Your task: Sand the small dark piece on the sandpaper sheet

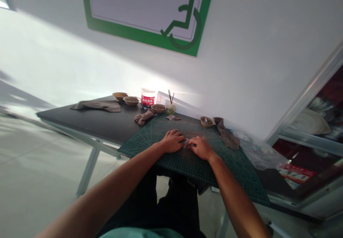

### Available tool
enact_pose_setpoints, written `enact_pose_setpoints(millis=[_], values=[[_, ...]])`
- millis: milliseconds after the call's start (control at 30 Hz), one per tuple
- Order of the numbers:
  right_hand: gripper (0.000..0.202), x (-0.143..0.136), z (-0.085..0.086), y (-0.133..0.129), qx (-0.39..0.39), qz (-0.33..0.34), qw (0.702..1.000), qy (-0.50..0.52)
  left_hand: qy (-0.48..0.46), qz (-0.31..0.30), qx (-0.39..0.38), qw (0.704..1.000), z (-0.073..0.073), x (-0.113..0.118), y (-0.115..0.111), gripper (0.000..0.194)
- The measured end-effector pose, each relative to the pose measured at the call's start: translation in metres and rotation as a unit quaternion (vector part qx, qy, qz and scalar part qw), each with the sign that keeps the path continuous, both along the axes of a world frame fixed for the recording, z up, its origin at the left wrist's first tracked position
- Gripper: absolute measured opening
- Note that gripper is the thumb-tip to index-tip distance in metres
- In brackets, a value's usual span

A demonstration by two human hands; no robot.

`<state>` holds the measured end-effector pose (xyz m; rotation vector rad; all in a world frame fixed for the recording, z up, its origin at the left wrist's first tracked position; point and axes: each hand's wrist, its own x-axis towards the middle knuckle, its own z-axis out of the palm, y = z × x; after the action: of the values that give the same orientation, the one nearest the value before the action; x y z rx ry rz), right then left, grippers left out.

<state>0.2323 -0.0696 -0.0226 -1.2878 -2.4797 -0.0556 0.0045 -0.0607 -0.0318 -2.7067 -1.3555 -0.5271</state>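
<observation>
Pale piece (186,143) on the mat (233,166)
Small, greyish-white, partly covered, its markings too small to tell; the right hand (200,147) pinches it, while whether the left hand (173,141) grips it I cannot tell.

One head-worn camera gives the only view, looking forward and down from the person's side of the table (115,125), above the near edge of the cutting mat (152,134). The shirt (139,233) shows close at the bottom, and both forearms reach away to the left hand (173,141) and right hand (201,148), at arm's length over the mat. The view is wide, taking in the table's far left corner, and tilted, so its far edge slopes down rightward. Beyond that edge it faces the wall (249,59) and sign (144,13).
</observation>
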Motion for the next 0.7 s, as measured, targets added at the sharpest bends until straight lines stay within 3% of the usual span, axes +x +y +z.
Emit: enact_pose_setpoints(millis=[133, 300, 467, 700], values=[[0.029, -0.0037, 0.0045, 0.0004, 0.007, -0.03, 1.0, 0.004, 0.0, 0.004, 0.003, 1.0, 0.0018, -0.0008, -0.0016, 0.034], [0.029, -0.0041, 0.0077, -0.0057, -0.017, -0.008, 1.0, -0.004, -0.003, 0.01, -0.007, 1.0, 0.004, 0.0011, -0.0025, 0.035], [0.03, -0.0055, 0.0074, -0.0038, -0.017, -0.051, 0.999, 0.005, -0.005, 0.016, -0.012, 1.0, 0.0044, 0.0021, -0.0026, 0.035], [0.03, -0.0033, 0.0065, -0.0015, -0.034, -0.05, 0.998, 0.015, -0.004, 0.028, -0.026, 0.999, 0.0074, 0.0024, -0.0031, 0.037]])
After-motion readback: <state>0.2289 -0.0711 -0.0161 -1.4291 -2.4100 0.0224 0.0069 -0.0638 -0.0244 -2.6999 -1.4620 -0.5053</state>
